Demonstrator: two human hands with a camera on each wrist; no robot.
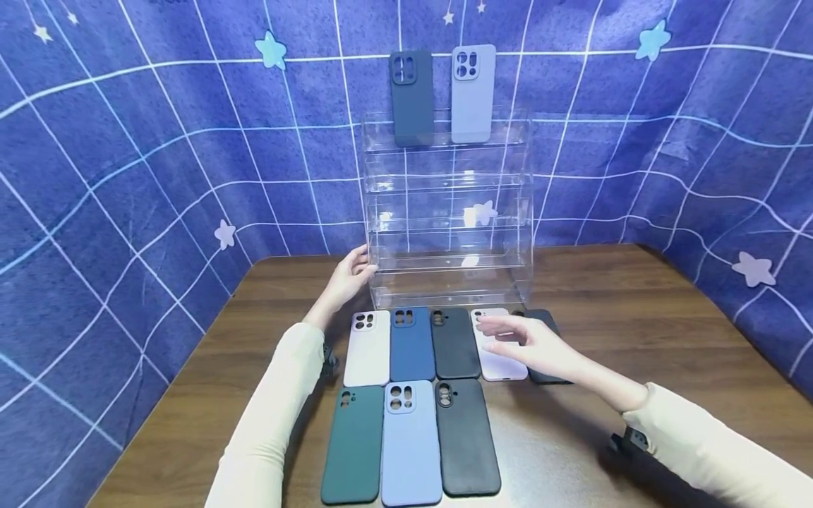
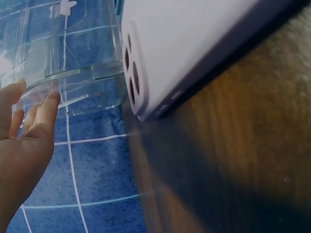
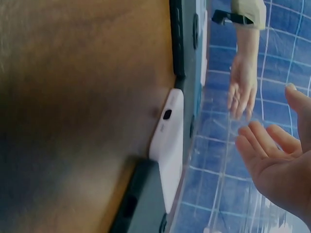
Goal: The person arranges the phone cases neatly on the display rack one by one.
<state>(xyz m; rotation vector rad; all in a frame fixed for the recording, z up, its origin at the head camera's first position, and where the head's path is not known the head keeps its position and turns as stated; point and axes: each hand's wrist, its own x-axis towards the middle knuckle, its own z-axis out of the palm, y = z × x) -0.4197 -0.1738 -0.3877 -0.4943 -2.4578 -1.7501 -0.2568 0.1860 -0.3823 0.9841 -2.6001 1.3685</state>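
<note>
A clear tiered display stand (image 1: 447, 262) stands on the wooden table. My left hand (image 1: 351, 276) touches its lower left side, fingers fairly straight along the wall and thumb near the front edge. My right hand (image 1: 530, 342) hovers over a pale pink phone case (image 1: 502, 363) and a black phone case (image 1: 545, 324), with nothing in its relaxed fingers. Left of these lie a white case (image 1: 368, 356), a navy case (image 1: 413, 353) and a dark grey case (image 1: 456, 349). Nearer me are a green case (image 1: 352, 444), a light blue case (image 1: 411, 451) and another black case (image 1: 468, 444).
On the stand's top tier, a dark blue-grey case (image 1: 413, 106) and a pale lavender case (image 1: 473, 106) stand upright. Behind it hangs a blue grid-patterned cloth (image 1: 190, 162) with stars. The wooden table (image 1: 635, 317) extends to both sides.
</note>
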